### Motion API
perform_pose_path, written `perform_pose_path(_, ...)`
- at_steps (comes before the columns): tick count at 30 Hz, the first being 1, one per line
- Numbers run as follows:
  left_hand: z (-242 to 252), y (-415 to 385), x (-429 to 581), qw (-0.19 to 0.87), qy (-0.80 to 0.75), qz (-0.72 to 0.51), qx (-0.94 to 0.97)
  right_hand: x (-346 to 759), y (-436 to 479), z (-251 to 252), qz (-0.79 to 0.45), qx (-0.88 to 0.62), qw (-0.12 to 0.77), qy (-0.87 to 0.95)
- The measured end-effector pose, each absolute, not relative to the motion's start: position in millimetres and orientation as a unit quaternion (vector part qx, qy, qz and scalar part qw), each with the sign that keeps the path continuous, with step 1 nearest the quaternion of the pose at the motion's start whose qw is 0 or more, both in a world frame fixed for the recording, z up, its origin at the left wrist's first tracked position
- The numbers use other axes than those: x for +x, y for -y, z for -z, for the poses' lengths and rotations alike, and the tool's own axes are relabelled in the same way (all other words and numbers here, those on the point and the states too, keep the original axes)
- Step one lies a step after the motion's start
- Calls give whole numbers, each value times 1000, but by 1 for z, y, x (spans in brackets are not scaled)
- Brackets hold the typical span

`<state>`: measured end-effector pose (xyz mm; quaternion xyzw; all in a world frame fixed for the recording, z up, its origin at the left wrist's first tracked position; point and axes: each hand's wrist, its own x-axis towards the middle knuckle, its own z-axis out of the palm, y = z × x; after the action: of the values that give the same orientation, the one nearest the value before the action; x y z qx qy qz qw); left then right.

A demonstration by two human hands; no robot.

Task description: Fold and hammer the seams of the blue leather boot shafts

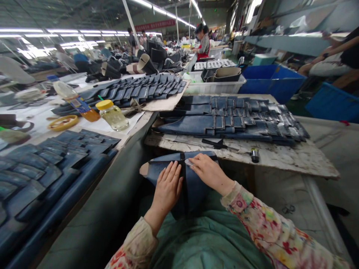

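Note:
A dark blue leather piece, apparently a boot upper [198,183], lies across my lap over green cloth. Black strips run along and down it, and its left tip is tan. My left hand [168,184] rests flat on its middle, fingers stretched out side by side. Just right of the crossing strips, my right hand [209,170] pinches a small pale flat piece [188,162] against the leather. What exactly that piece is I cannot make out; the fingers cover part of it.
Overlapping blue leather pieces [232,119] lie on the board ahead, beside a black-handled tool [214,144] and a small metal-and-black cylinder [254,155]. More stacks lie left, near a yellow-lidded jar [112,116] and a bottle [75,99]. Blue bins [272,80] stand behind; people work farther off.

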<state>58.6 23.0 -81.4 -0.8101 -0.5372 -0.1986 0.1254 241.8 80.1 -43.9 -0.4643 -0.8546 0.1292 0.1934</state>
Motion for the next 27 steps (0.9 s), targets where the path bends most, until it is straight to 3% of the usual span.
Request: perform_pose_path(27,50,-58,73,49,602,182,-776,239,-102,24,-168,-410,97,891)
